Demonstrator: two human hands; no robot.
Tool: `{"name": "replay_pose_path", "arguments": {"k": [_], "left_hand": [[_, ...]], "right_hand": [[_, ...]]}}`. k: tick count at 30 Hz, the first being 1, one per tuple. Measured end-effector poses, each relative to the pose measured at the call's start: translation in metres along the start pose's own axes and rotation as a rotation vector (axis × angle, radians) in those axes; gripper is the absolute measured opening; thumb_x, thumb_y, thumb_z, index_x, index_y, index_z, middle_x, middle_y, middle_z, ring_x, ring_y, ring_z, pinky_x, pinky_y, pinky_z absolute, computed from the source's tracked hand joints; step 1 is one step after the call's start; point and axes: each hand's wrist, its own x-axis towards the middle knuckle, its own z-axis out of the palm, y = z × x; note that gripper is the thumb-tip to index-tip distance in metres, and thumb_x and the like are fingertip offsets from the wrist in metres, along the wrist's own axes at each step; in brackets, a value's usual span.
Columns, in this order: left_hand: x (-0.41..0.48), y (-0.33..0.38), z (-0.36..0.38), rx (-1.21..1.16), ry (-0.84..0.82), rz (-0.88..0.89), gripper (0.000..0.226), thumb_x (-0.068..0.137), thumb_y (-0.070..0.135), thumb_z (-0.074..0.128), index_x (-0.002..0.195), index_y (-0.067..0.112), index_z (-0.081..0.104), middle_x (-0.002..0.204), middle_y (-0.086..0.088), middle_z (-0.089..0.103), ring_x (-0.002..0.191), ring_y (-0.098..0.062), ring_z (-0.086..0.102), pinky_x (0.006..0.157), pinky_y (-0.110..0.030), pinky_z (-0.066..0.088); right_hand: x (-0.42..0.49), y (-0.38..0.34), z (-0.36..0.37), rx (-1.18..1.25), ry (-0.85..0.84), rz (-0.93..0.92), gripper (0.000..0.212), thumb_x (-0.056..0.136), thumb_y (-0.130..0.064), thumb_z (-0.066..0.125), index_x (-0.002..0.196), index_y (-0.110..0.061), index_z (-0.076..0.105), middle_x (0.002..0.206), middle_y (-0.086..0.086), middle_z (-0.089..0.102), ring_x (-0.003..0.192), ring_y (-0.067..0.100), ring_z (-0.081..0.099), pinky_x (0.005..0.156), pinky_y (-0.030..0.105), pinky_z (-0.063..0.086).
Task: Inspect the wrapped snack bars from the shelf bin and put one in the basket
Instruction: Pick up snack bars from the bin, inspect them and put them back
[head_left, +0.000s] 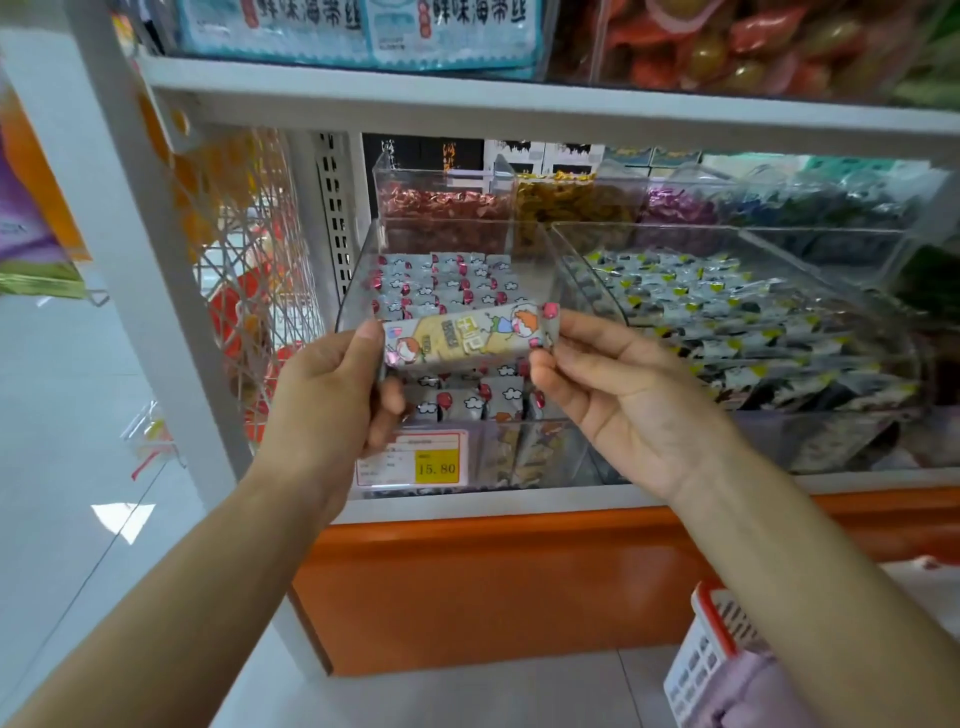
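I counted one wrapped snack bar (470, 338) lifted clear, two hands on it, and one basket (709, 639) in the lower right corner. The loose bars lying in the bin (358, 280) were too many and too overlapped for me to number. The left hand (332, 384) came up from the lower left, its thumb laid on the bar's left end and its other fingers curled under and behind, so it gripped that end. The right hand (618, 400) reached in from the right with the palm turned up towards me. It pinched the bar's right end between thumb and forefinger, the remaining fingers loosely bent beneath. The bar lay nearly level, its right end a little higher, in front of the bin's open mouth and well apart from the basket below. It was a long flat block in glossy printed film, pale yellow and grey, with cartoon figures. The bin was transparent hard plastic with curved side walls, and a price tag (413, 460) with a yellow patch reading 15.80 sat on its front. A neighbouring bin (810, 338), also clear, stood just to its right and held dark-and-silver packets. Behind both ran a row of smaller clear compartments (441, 208), where I could make out red, gold and purple foil sweets. The basket was white latticed plastic with a red rim, only partly in frame.
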Motion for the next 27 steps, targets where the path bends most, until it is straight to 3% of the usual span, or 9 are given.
{"name": "replay_pose_path", "arguments": {"k": [5, 7, 11, 15, 19, 22, 25, 27], "left_hand": [[0.0018, 0.0024, -0.0047, -0.112, -0.164, -0.109, 0.044, 0.1, 0.028, 0.035, 0.061, 0.009, 0.045, 0.038, 0.003, 0.037, 0.034, -0.01, 0.025, 0.035, -0.016, 0.025], [0.0012, 0.0022, -0.0048, -0.052, -0.174, -0.056, 0.038, 0.099, 0.024, 0.038, 0.066, 0.008, 0.048, 0.041, 0.002, 0.044, 0.035, -0.01, 0.031, 0.035, -0.016, 0.029], [0.0017, 0.0031, -0.007, 0.108, -0.149, 0.11, 0.021, 0.098, 0.01, 0.04, 0.089, 0.006, 0.058, 0.057, -0.003, 0.064, 0.042, -0.009, 0.05, 0.04, -0.017, 0.042], [0.0037, 0.0028, -0.0087, 0.129, -0.164, 0.123, 0.027, 0.097, 0.001, 0.038, 0.101, 0.015, 0.06, 0.071, -0.002, 0.07, 0.06, -0.013, 0.063, 0.054, -0.021, 0.053], [0.0036, 0.0051, -0.0069, -0.016, -0.158, 0.018, 0.027, 0.092, -0.002, 0.046, 0.102, 0.018, 0.062, 0.086, -0.006, 0.071, 0.074, -0.019, 0.068, 0.055, -0.022, 0.053], [0.0024, 0.0052, -0.0086, 0.093, -0.156, 0.068, 0.019, 0.09, 0.016, 0.056, 0.108, 0.02, 0.061, 0.092, -0.007, 0.071, 0.075, -0.015, 0.068, 0.059, -0.021, 0.055], [0.0009, 0.0063, -0.0093, 0.117, -0.187, 0.09, 0.03, 0.085, 0.015, 0.059, 0.114, 0.025, 0.061, 0.096, -0.006, 0.07, 0.081, -0.014, 0.07, 0.063, -0.019, 0.055], [0.0005, 0.0081, -0.0098, 0.116, -0.218, 0.104, 0.037, 0.082, 0.014, 0.061, 0.117, 0.025, 0.061, 0.097, -0.002, 0.071, 0.084, -0.014, 0.07, 0.067, -0.019, 0.055]], "right_hand": [[0.0022, 0.0048, -0.0018, -0.208, 0.104, -0.112, 0.033, 0.086, 0.015, 0.047, 0.108, -0.005, 0.062, 0.089, 0.013, 0.055, 0.063, 0.015, 0.068, 0.058, 0.021, 0.055], [0.0021, 0.0047, -0.0013, -0.239, 0.122, -0.134, 0.032, 0.089, 0.011, 0.046, 0.105, -0.01, 0.064, 0.091, 0.013, 0.054, 0.062, 0.016, 0.067, 0.057, 0.024, 0.055], [0.0001, 0.0046, 0.0008, -0.329, 0.112, -0.158, 0.007, 0.09, -0.011, 0.056, 0.093, -0.009, 0.063, 0.088, 0.012, 0.061, 0.062, 0.016, 0.066, 0.053, 0.026, 0.054], [0.0019, 0.005, -0.0017, -0.514, 0.1, -0.232, 0.009, 0.088, -0.001, 0.058, 0.09, -0.01, 0.058, 0.09, 0.01, 0.061, 0.066, 0.011, 0.066, 0.06, 0.027, 0.057], [0.0026, 0.0048, -0.0035, -0.674, 0.073, -0.294, 0.022, 0.083, 0.008, 0.058, 0.082, -0.014, 0.056, 0.103, 0.013, 0.064, 0.08, 0.018, 0.069, 0.075, 0.032, 0.058], [0.0029, 0.0072, -0.0026, -0.629, 0.044, -0.304, 0.018, 0.084, 0.002, 0.061, 0.088, -0.015, 0.06, 0.101, 0.013, 0.065, 0.082, 0.017, 0.069, 0.076, 0.032, 0.058], [0.0023, 0.0084, -0.0031, -0.736, 0.061, -0.337, 0.019, 0.085, -0.015, 0.065, 0.104, -0.02, 0.067, 0.098, -0.003, 0.069, 0.09, 0.007, 0.066, 0.076, 0.023, 0.056], [0.0019, 0.0085, -0.0038, -0.838, 0.079, -0.35, 0.02, 0.085, -0.021, 0.065, 0.105, -0.023, 0.07, 0.098, -0.011, 0.071, 0.092, 0.0, 0.065, 0.08, 0.019, 0.053]]}}
